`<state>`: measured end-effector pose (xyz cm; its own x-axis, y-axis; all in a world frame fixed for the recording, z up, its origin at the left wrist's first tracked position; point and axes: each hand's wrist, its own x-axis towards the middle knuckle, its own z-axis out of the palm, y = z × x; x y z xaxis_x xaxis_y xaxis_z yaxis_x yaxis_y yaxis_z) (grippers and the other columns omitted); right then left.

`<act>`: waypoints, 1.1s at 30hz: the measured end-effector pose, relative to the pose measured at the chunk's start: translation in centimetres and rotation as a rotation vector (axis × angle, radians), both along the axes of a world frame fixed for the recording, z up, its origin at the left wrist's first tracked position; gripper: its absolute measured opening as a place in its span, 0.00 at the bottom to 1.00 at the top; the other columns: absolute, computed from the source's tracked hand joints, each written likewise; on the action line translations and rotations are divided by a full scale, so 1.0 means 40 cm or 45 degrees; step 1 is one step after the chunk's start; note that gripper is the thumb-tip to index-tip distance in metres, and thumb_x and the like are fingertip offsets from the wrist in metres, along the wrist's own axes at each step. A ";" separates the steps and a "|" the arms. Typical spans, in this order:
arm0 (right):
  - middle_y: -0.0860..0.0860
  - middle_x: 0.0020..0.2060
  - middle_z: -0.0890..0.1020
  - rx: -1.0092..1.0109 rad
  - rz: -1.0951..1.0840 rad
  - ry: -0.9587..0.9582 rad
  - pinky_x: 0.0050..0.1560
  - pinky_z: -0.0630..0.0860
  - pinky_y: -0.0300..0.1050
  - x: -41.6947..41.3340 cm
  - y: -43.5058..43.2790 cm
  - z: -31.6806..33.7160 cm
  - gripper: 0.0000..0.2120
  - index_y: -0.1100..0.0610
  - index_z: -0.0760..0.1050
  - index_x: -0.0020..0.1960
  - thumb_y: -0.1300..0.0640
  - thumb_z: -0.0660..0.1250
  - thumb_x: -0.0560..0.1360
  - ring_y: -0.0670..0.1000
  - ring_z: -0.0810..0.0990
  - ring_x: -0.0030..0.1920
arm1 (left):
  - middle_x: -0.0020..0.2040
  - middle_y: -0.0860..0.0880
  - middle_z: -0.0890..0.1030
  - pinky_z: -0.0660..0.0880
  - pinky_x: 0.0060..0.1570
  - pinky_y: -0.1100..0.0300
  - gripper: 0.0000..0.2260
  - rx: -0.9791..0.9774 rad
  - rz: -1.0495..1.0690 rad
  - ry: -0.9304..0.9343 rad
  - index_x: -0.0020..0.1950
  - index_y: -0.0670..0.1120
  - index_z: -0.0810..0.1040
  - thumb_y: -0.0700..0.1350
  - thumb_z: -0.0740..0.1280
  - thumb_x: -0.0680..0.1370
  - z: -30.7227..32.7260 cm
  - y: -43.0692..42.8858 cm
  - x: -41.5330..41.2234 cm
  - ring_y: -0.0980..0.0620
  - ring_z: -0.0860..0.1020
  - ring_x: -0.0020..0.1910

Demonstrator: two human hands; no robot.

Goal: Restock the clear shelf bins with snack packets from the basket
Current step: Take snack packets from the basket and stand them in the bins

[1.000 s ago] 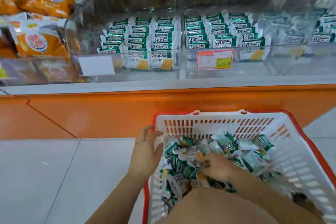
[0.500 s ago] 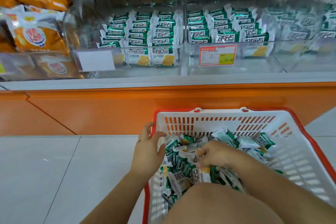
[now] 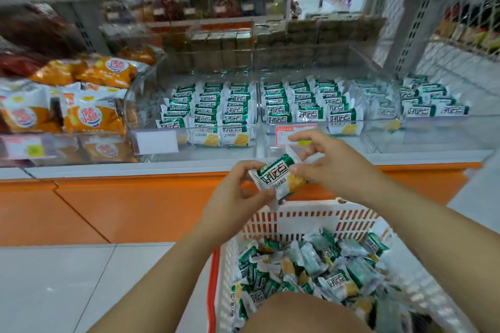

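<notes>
The clear shelf bins (image 3: 243, 153) hold neat rows of green snack packets (image 3: 234, 112). Below them the white basket (image 3: 311, 220) has a loose pile of packets (image 3: 311, 270) in it. Above the basket, the left hand (image 3: 230, 197) and the right hand (image 3: 327, 163) each pinch one end of one green packet (image 3: 277, 180) in their grip.

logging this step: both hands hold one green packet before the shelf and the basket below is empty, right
No: in the head view the basket holds a heap of green packets. The rest stands: left hand and right hand both hold one packet before the shelf.
</notes>
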<state>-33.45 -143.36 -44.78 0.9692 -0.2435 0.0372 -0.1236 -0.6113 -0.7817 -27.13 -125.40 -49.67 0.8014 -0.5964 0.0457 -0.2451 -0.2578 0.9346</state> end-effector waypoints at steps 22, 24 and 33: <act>0.50 0.42 0.75 -0.624 0.080 0.104 0.41 0.71 0.42 0.331 -0.200 0.053 0.13 0.52 0.72 0.43 0.58 0.77 0.67 0.51 0.76 0.44 | 0.51 0.53 0.81 0.56 0.69 0.43 0.15 0.308 0.410 -1.519 0.65 0.54 0.72 0.50 0.60 0.78 -0.028 -0.107 0.259 0.50 0.78 0.50; 0.47 0.38 0.73 -0.687 0.114 0.141 0.35 0.68 0.39 0.359 -0.198 0.033 0.13 0.53 0.73 0.43 0.58 0.77 0.67 0.49 0.73 0.40 | 0.50 0.53 0.81 0.59 0.66 0.44 0.16 0.288 0.421 -1.610 0.66 0.54 0.70 0.49 0.61 0.78 -0.041 -0.108 0.267 0.50 0.78 0.48; 0.49 0.36 0.75 -0.727 0.060 0.196 0.38 0.69 0.43 0.395 -0.202 0.004 0.16 0.55 0.76 0.51 0.56 0.77 0.66 0.51 0.74 0.39 | 0.50 0.54 0.81 0.57 0.68 0.49 0.16 0.266 0.418 -1.693 0.67 0.54 0.69 0.48 0.62 0.79 -0.058 -0.104 0.286 0.53 0.74 0.49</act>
<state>-17.67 -151.44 -44.64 0.9832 -0.1826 0.0074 -0.1719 -0.9375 -0.3024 -15.70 -129.56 -51.99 0.3298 -0.4814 0.8121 -0.8137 -0.5811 -0.0140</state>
